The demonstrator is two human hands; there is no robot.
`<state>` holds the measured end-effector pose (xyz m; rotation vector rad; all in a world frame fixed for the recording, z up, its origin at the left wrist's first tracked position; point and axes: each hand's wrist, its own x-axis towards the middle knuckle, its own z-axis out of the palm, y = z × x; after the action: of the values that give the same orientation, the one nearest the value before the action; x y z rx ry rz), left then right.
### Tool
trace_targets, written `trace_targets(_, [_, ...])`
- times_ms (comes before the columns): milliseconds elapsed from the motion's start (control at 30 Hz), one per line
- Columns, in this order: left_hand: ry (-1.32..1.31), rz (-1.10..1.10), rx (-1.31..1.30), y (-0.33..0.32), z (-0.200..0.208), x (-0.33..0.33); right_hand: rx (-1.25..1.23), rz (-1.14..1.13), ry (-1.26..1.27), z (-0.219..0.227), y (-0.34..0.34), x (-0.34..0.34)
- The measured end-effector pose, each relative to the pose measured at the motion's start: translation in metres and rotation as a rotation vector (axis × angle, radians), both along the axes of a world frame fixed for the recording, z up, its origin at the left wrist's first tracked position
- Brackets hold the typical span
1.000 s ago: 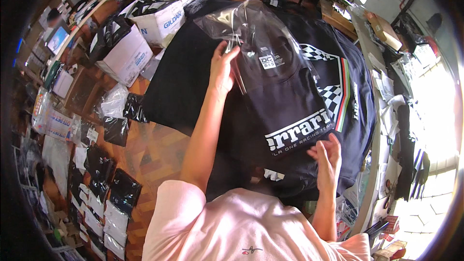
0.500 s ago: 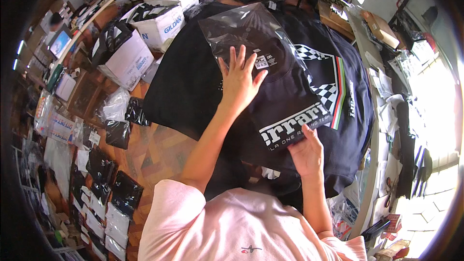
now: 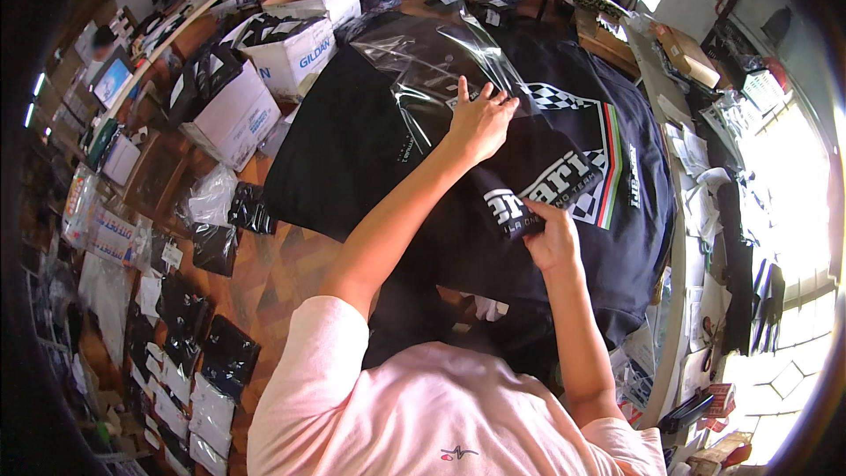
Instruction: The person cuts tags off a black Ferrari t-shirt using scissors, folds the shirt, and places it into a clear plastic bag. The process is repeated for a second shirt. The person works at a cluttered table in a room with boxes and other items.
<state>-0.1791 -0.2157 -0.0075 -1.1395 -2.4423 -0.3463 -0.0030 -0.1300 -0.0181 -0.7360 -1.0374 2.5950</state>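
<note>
A folded black T-shirt [image 3: 566, 178] with large white lettering lies inside a clear plastic bag [image 3: 388, 51]. The bag's far end is loose and wrinkled, catching the light. My left hand [image 3: 480, 128] rests on the plastic over the shirt, its fingers somewhat apart. My right hand [image 3: 555, 236] pinches the near edge of the bagged shirt, thumb on top, and the edge there is bent. Beneath it spread large black garments [image 3: 339, 137], one with a checkered print and a red, white and green stripe [image 3: 608, 159] on the right.
Open white cartons [image 3: 231, 113] with dark packed clothes stand at the left. Several bagged black garments [image 3: 231, 354] are laid on the wooden floor [image 3: 300, 269]. A long table [image 3: 677, 317] along the right holds papers and a brown box [image 3: 689, 53]. Windows glare at the far right.
My left hand has slid to the right across the plastic, which is now more wrinkled. My right hand has closed on the near edge and bent it, and the lettering is creased.
</note>
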Motion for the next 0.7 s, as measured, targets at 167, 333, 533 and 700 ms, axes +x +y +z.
trace_targets(167, [-0.154,-0.074,0.518,-0.028,0.024,0.02,-0.052,0.039,-0.023,-0.011,0.013,-0.03])
trace_targets(333, [-0.45,0.556,1.388,-0.08,-0.025,0.073,-0.107,-0.007,-0.008,-0.001,0.002,-0.032])
trace_targets(533, [-0.641,0.395,1.303,-0.064,-0.025,0.073,-0.176,-0.02,0.008,0.008,-0.002,-0.042])
trace_targets(700, [-0.632,0.458,1.314,-0.056,-0.025,0.045,-0.214,-0.038,0.044,0.02,-0.009,-0.045])
